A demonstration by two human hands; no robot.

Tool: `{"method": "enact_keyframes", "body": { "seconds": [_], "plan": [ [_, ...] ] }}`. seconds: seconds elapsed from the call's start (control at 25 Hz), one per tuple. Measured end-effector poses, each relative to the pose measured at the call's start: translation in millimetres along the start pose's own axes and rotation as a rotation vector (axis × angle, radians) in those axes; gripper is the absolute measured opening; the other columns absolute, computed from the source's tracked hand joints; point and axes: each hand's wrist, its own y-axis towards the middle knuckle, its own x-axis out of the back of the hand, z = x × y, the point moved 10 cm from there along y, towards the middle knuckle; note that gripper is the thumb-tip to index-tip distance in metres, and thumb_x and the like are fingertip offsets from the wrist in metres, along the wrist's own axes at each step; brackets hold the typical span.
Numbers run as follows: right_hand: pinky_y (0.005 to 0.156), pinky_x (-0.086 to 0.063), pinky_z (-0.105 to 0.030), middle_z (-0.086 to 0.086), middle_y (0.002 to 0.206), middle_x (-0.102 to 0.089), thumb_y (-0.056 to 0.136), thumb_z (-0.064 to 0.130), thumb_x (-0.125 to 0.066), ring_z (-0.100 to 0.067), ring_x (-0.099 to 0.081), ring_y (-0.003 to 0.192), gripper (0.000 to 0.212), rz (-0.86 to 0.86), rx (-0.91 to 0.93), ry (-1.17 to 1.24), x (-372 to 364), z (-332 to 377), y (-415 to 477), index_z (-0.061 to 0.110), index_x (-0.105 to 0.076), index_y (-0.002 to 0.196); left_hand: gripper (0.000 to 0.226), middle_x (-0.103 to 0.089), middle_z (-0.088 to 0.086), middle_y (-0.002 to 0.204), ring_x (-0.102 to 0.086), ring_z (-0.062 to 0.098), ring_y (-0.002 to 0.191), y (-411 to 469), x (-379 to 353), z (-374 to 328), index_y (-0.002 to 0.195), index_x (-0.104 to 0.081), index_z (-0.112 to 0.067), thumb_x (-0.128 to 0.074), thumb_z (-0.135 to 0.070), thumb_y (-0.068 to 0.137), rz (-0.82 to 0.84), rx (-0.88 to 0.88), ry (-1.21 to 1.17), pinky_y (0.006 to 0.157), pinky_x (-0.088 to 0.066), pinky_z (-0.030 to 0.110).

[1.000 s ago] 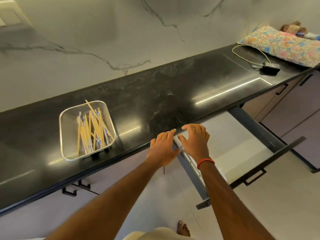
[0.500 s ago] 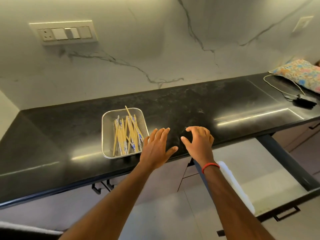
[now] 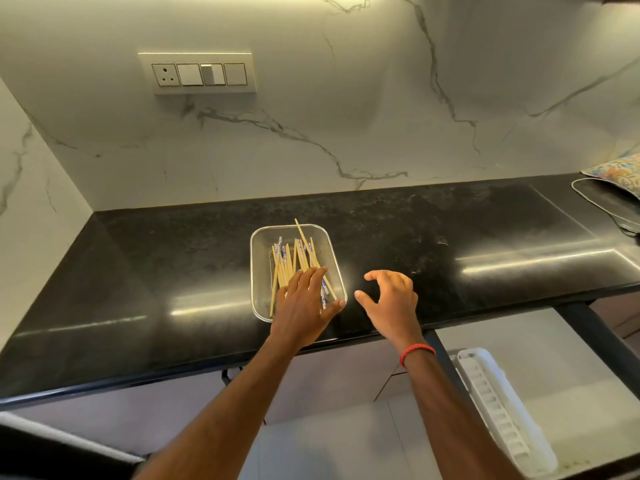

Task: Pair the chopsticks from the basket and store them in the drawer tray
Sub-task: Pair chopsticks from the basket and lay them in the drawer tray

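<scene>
A square metal mesh basket (image 3: 258, 244) sits on the black counter near its front edge. Inside lie several wooden chopsticks (image 3: 297, 252), some with blue-and-white patterned ends. My left hand (image 3: 304, 303) is spread open over the basket's near half, fingers resting on the chopsticks, gripping nothing that I can see. Just right of the basket, my right hand (image 3: 391, 301) hovers above the counter, open with curled fingers and empty, a red band on its wrist. An open drawer (image 3: 554, 372) at the lower right holds a white ribbed tray (image 3: 495, 410) along its left side.
The black counter (image 3: 156, 271) runs along a white marble wall with a switch panel (image 3: 199, 75). A floral cushion (image 3: 616, 173) and a cable (image 3: 602, 202) lie at the far right of the counter. Cabinet fronts with dark handles sit under the counter edge.
Both hands have left the drawer's edge and moved left and forward. The left hand is now over the basket, the right beside it. My view has swung left and upward.
</scene>
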Motion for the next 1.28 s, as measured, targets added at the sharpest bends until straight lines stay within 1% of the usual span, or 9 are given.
{"method": "enact_keyframes", "body": {
  "seconds": [0.28,0.4,0.52,0.68,0.8,0.92,1.04,1.16,1.28],
  "plan": [
    [0.103,-0.038,-0.040,0.002,0.133,-0.055,0.088,0.043,-0.065,-0.021,-0.036,0.134,0.039,0.052,0.047,0.010,-18,35,40,0.027,-0.058,0.123,0.080,-0.034,-0.006,0.160,-0.031,0.019,0.148,24,9,27,0.153,-0.026,-0.029,-0.042,-0.073,0.088,-0.006,0.038,-0.008,0.115,-0.036,0.050],
    [0.102,-0.045,-0.041,0.002,0.129,-0.058,0.088,0.043,-0.066,-0.019,-0.038,0.131,0.037,0.085,0.074,0.068,-36,49,65,0.027,-0.059,0.120,0.077,-0.034,-0.005,0.160,-0.031,0.018,0.148,39,14,43,0.153,-0.026,-0.028,-0.046,-0.067,0.091,0.005,0.073,-0.047,0.114,-0.035,0.047],
    [0.089,-0.048,-0.032,0.001,0.120,-0.062,0.090,0.041,-0.064,-0.017,-0.047,0.120,0.029,0.116,0.090,0.131,-52,64,93,0.025,-0.060,0.114,0.073,-0.037,-0.003,0.158,-0.034,0.019,0.146,59,21,60,0.152,-0.030,-0.027,-0.050,-0.063,0.092,0.007,0.100,-0.109,0.115,-0.035,0.047],
    [0.073,-0.048,-0.025,0.000,0.105,-0.070,0.093,0.039,-0.060,-0.014,-0.065,0.091,0.025,0.202,0.046,0.181,-80,73,132,0.020,-0.065,0.109,0.067,-0.044,-0.004,0.153,-0.040,0.018,0.141,88,22,81,0.149,-0.035,-0.028,-0.051,-0.060,0.092,-0.005,0.141,-0.153,0.111,-0.038,0.047],
    [0.071,-0.051,-0.024,-0.003,0.099,-0.074,0.095,0.036,-0.059,-0.016,-0.068,0.087,0.026,0.245,0.022,0.156,-107,70,152,0.016,-0.069,0.107,0.069,-0.046,-0.005,0.152,-0.043,0.017,0.139,104,13,95,0.148,-0.037,-0.028,-0.047,-0.065,0.090,0.024,0.196,-0.166,0.110,-0.041,0.047],
    [0.060,-0.041,-0.020,-0.006,0.095,-0.072,0.095,0.033,-0.058,-0.018,-0.063,0.078,0.024,0.282,0.029,0.027,-133,64,162,0.013,-0.070,0.100,0.068,-0.045,-0.003,0.153,-0.042,0.016,0.140,114,9,102,0.149,-0.037,-0.026,-0.050,-0.061,0.092,0.036,0.228,-0.200,0.112,-0.041,0.045],
    [0.064,-0.048,-0.025,-0.007,0.091,-0.070,0.094,0.030,-0.060,-0.022,-0.068,0.081,0.020,0.282,0.060,-0.053,-155,65,169,0.013,-0.070,0.094,0.068,-0.045,-0.001,0.154,-0.042,0.016,0.140,116,7,116,0.149,-0.039,-0.025,-0.054,-0.058,0.092,0.021,0.259,-0.312,0.112,-0.042,0.045],
    [0.064,-0.057,-0.026,-0.004,0.083,-0.069,0.095,0.022,-0.057,-0.016,-0.066,0.072,0.017,0.294,0.086,-0.085,-168,69,172,0.015,-0.069,0.087,0.067,-0.053,-0.006,0.146,-0.053,0.012,0.130,113,4,130,0.143,-0.046,-0.028,-0.055,-0.064,0.088,0.020,0.285,-0.462,0.104,-0.050,0.042],
    [0.062,-0.056,-0.027,0.002,0.073,-0.068,0.092,0.028,-0.061,-0.012,-0.065,0.067,0.018,0.297,0.036,0.039,-163,74,182,0.020,-0.071,0.079,0.057,-0.066,-0.007,0.127,-0.065,0.005,0.109,119,9,138,0.131,-0.058,-0.027,-0.055,-0.064,0.088,0.002,0.275,-0.543,0.091,-0.059,0.037]
  ]
}}
